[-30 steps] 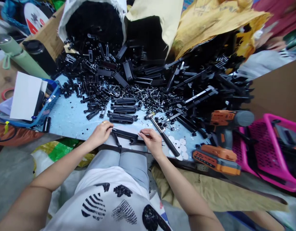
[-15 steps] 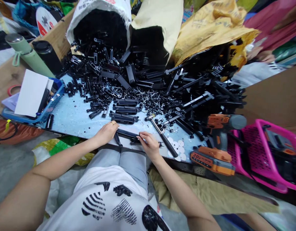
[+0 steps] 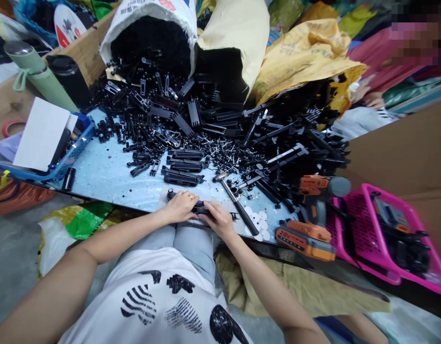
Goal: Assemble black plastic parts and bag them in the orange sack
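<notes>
A long black plastic part (image 3: 175,195) lies at the near edge of the pale blue table (image 3: 105,174). My left hand (image 3: 180,206) rests on top of it, fingers curled over its middle, a ring on one finger. My right hand (image 3: 220,219) meets it from the right, fingers closed on the same part's right end. Just beyond my hands several finished black parts (image 3: 182,168) are stacked in rows. A hammer (image 3: 236,203) with a black handle lies right of my right hand.
A huge heap of black plastic pieces (image 3: 242,124) spills from sacks (image 3: 148,24) at the back. An orange cordless drill (image 3: 313,215) lies at right beside a pink basket (image 3: 381,229). A blue basket (image 3: 68,153), two bottles (image 3: 37,74) stand at left. Another person (image 3: 385,67) sits far right.
My left hand has slid right along the black part and now meets my right hand. The side piece that stuck out toward me no longer shows. The view shifted slightly.
</notes>
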Available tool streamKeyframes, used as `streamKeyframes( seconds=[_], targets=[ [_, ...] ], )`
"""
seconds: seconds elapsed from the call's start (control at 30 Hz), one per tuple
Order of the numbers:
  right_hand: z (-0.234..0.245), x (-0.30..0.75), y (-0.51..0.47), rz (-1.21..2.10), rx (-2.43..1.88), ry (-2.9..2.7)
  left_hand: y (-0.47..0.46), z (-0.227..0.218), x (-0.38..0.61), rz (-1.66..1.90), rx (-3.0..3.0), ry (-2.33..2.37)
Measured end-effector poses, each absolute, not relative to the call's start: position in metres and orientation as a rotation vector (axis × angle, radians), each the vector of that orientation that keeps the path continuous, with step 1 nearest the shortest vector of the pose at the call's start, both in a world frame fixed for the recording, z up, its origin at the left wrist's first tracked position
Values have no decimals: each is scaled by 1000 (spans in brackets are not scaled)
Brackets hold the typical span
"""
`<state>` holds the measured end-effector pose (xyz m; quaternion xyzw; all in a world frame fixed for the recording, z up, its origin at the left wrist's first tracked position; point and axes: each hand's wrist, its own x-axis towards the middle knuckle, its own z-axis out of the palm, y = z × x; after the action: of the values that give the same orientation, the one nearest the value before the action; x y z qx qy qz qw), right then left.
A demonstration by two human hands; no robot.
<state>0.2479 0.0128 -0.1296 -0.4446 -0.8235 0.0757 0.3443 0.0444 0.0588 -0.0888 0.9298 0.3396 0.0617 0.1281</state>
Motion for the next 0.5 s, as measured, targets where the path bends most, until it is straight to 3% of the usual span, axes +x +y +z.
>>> streamKeyframes(
  seconds=[0.5],
  targets=[
    [-133,288,52,159,-741,-2587,58,-95,50,199,2687,1094]
  ],
)
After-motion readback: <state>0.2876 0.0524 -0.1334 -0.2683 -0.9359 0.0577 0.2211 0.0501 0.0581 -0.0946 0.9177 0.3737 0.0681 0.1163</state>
